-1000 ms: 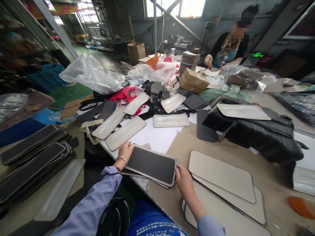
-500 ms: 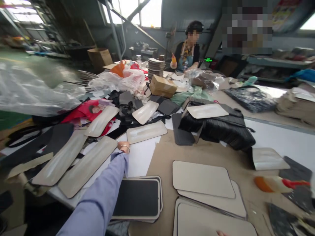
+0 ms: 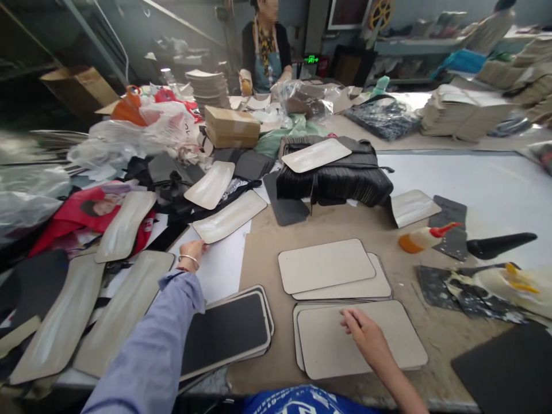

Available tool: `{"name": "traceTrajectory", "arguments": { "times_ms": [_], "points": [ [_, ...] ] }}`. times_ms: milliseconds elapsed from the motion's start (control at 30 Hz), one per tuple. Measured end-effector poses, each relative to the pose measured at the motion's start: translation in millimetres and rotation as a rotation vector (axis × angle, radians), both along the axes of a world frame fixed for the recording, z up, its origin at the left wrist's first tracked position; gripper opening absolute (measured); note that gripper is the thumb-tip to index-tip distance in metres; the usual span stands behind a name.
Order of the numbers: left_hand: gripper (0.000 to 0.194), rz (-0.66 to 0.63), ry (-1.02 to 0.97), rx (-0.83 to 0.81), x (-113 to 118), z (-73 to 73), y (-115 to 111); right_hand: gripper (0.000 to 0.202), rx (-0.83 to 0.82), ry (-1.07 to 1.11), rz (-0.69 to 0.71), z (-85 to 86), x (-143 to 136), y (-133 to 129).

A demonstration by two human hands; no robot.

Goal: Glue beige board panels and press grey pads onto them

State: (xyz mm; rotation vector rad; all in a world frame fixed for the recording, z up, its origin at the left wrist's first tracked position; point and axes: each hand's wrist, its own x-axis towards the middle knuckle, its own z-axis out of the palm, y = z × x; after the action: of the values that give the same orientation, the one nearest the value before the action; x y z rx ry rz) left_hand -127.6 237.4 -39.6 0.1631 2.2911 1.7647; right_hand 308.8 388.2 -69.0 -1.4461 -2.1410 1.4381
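Lying left of the middle of the brown tabletop [image 3: 264, 253], back from its near edge, a thin beige rounded-rectangle panel with a glossy whitish streak [image 3: 230, 217] is met at its near-left corner by the left hand [image 3: 192, 254]. Key relation: the streaked panel is placed forward and to the right of that hand, long axis run from near-left to far-right; the left hand is clearly the nearer one. Left fingers are bunched narrow at the corner; whether the panel is gripped or only touched cannot be told. The right hand [image 3: 364, 333] is held half-curled above the plain beige rounded-rectangle panels [image 3: 401, 339] stacked by the near edge; nothing is seen in it, contact cannot be confirmed. Between the hands, nearer the near edge, a dark grey rectangular panel with a beige border [image 3: 226, 330] is set, partly covered by the left sleeve [image 3: 142, 339].
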Motion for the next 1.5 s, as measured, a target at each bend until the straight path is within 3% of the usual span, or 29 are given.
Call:
{"name": "traceTrajectory", "arguments": {
  "times_ms": [100,233,400,500,600,733,933,1033,1133,1233,1300,1367,1433,1500],
  "points": [
    [0.019,0.113,-0.102,0.051,16,11.0,7,0.034,-0.109,0.062,0.033,2.3,-27,1],
    [0.013,0.123,-0.135,0.214,60,44.8,20,0.035,-0.424,0.233,0.056,13.9,-96,-5],
    [0.024,0.054,-0.235,0.473,133,88.1,14,0.06,-1.106,0.532,-0.114,29.1,-182,-4],
    [0.026,0.014,-0.302,0.456,162,99.3,-8,0.059,-1.253,0.681,-0.235,32.1,-208,7],
    [0.028,0.002,-0.36,0.387,176,97.8,-32,0.044,-1.16,0.722,-0.264,34.1,-208,20],
    [0.031,-0.024,-0.438,0.306,183,78.5,-41,0.039,-1.016,0.723,-0.137,38.3,-170,43],
    [0.028,-0.202,-0.509,0.177,202,25.7,13,0.04,-0.822,0.603,-0.105,20.9,-70,80],
    [0.021,-0.287,-0.444,0.024,210,-3.1,40,0.046,-0.788,0.366,-0.157,9.0,-23,85],
    [0.015,-0.333,-0.377,-0.128,210,-22.6,49,0.053,-0.832,0.018,0.074,12.0,-3,85],
    [0.012,-0.344,-0.369,-0.167,206,-27.5,46,0.042,-0.643,-0.09,0.342,26.8,-36,94],
    [0.013,-0.333,-0.373,-0.178,204,-25.4,43,0.031,-0.275,-0.104,0.431,34.4,-87,105],
    [0.016,-0.325,-0.376,-0.186,205,-23.3,42,0.024,0.258,-0.134,0.564,35.9,-149,117],
    [0.019,-0.326,-0.37,-0.195,207,-24.1,40,0.022,0.46,-0.164,0.562,31.9,-207,127],
    [0.022,-0.32,-0.343,-0.225,210,-28.2,37,0.028,0.541,-0.208,0.519,24.3,-252,134]
  ]
}}
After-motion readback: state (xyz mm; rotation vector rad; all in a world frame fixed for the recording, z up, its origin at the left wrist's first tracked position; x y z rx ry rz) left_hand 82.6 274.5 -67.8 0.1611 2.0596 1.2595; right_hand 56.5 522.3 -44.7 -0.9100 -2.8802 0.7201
